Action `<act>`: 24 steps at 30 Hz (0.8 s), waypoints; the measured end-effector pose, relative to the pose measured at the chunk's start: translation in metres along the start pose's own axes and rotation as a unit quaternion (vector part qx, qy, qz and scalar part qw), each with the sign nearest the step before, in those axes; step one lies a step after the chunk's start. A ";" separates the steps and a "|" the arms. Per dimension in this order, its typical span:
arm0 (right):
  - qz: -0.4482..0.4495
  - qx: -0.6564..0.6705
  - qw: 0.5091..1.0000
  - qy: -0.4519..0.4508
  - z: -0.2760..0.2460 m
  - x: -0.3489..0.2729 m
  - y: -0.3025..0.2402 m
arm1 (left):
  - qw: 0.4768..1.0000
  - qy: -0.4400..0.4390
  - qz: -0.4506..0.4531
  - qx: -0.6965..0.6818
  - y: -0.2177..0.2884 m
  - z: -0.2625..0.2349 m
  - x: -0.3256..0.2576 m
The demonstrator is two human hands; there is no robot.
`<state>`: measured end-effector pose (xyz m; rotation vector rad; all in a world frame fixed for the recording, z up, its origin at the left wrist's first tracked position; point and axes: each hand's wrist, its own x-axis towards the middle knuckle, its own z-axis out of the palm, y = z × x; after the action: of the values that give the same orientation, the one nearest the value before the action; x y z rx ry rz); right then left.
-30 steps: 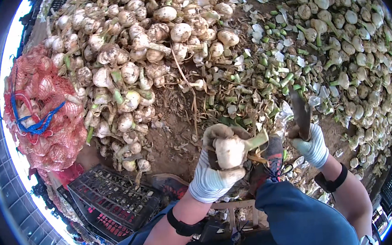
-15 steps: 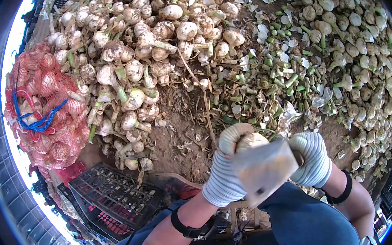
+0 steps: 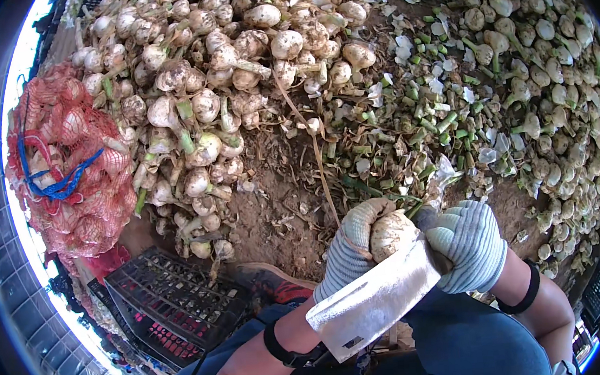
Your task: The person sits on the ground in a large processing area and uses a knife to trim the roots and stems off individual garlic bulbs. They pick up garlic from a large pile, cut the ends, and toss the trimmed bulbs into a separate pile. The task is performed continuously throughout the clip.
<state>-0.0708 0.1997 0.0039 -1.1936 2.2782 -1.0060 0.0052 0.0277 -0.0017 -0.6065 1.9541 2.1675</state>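
Note:
My left hand, in a striped knit glove, is wrapped round a garlic bulb in front of my knees. The bulb is pale with brown dirt on its skin. In the other matching glove, my right hand is closed on a cleaver; its handle is hidden in the fist. The broad, worn blade points left and lies just below the bulb, crossing in front of my left wrist. Whether the edge touches the bulb I cannot tell.
Dirty, stemmed garlic bulbs are heaped at the far left; trimmed bulbs spread along the right. Cut stems and skins litter the ground between. A red mesh sack of bulbs stands left, behind a black plastic crate.
The cleaver's blade has swung down and left, its flat face now turned up. More of the garlic bulb shows in my left hand, and both hands stay close together.

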 end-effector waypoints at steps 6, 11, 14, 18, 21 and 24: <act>0.006 -0.021 1.000 -0.012 0.001 -0.005 0.010 | 0.992 -0.046 -0.059 -0.097 -0.006 -0.002 -0.007; 0.001 -0.035 0.999 0.004 0.002 -0.010 0.018 | 0.991 -0.082 0.000 -0.103 -0.013 -0.003 -0.013; 0.004 -0.044 0.999 0.006 0.002 -0.012 0.022 | 0.960 -0.131 -0.079 -0.234 -0.025 -0.016 -0.015; 0.001 -0.048 0.999 0.007 0.003 -0.015 0.026 | 0.983 -0.123 -0.062 -0.123 -0.018 -0.014 -0.014; 0.012 -0.064 0.997 0.036 0.010 -0.023 0.042 | 0.995 -0.082 0.028 0.048 -0.015 -0.013 -0.015; 0.237 0.041 0.967 0.079 0.016 -0.042 0.071 | 0.984 -0.092 0.075 0.131 -0.006 -0.013 -0.012</act>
<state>-0.0761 0.2550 -0.0595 -0.5053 2.4453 -1.0177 0.0210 0.0181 -0.0028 -0.2147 2.1921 1.9154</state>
